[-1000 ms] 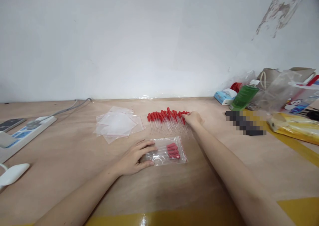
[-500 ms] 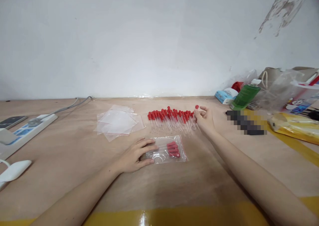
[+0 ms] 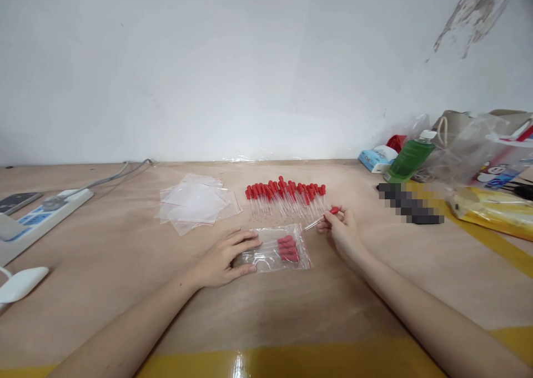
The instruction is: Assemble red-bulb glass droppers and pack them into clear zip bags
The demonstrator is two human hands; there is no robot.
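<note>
A clear zip bag [image 3: 268, 256] lies flat on the table with several red-bulbed droppers [image 3: 288, 248] inside, bulbs toward its right end. My left hand [image 3: 227, 258] rests on the bag's left end, fingers spread. Between the fingertips of my right hand [image 3: 343, 231] is a single dropper [image 3: 320, 221], pinched at its red bulb. Its clear tube slants down and left, the tip close to the bag's right edge. Behind the bag lies a pile of loose droppers [image 3: 287, 192], red bulbs toward the wall and tubes toward me.
Flat zip bags [image 3: 195, 203] are stacked left of the pile. A power strip [image 3: 50, 217] with cables and a phone [image 3: 19, 202] sit at far left. On the right are a green bottle [image 3: 410, 159], a tissue pack [image 3: 378, 159], a blurred dark object [image 3: 410, 203] and a yellow package [image 3: 489, 208].
My right hand has drawn one dropper out of the pile toward me and tilted it, its tube now pointing at the bag's right end. My left hand stays on the bag.
</note>
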